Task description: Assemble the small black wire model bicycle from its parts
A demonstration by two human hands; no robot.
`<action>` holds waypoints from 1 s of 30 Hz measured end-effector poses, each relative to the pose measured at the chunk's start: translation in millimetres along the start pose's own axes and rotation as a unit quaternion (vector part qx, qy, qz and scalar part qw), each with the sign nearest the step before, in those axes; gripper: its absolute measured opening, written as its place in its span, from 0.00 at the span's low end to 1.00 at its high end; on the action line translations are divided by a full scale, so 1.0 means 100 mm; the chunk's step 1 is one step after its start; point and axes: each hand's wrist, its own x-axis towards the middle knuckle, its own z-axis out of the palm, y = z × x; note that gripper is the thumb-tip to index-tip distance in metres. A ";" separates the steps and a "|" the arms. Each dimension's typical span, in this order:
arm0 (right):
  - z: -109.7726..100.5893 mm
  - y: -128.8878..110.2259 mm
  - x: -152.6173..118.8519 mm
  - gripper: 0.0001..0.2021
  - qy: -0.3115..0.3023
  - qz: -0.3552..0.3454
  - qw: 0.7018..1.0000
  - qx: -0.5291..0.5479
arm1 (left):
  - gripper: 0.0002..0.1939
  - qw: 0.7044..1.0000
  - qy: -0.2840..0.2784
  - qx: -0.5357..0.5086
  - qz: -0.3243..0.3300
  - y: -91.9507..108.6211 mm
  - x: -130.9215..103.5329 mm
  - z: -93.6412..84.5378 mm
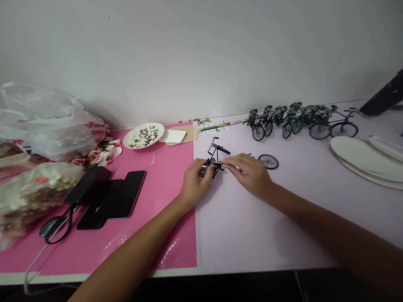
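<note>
A small black model bicycle frame (216,152) with grey handlebars and a dark saddle is held upright over the table's middle. My left hand (195,181) is closed round its lower left part, thumb and fingers pressed on it. From the right, my right hand (252,173) pinches a thin, light-coloured piece at the frame's lower side; the piece is too small to name. A loose black spoked wheel (268,161) lies flat on the pale sheet just beyond my right hand, with a small dark part beside it.
Several finished model bicycles (291,119) stand along the wall. White plates (368,161) lie at the right. A plate of small parts (144,136), black phones (127,194), a dark box (86,184) and plastic bags (53,126) occupy the left.
</note>
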 end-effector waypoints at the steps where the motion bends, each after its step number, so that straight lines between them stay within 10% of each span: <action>1: 0.00 0.00 0.00 0.09 0.002 -0.006 1.000 0.003 | 0.10 1.000 -0.003 0.002 0.000 0.00 0.00 0.00; 30: -0.03 -0.04 0.00 0.16 -0.019 -0.075 0.996 -0.033 | 0.11 1.000 0.010 0.003 0.001 -0.02 0.01 0.00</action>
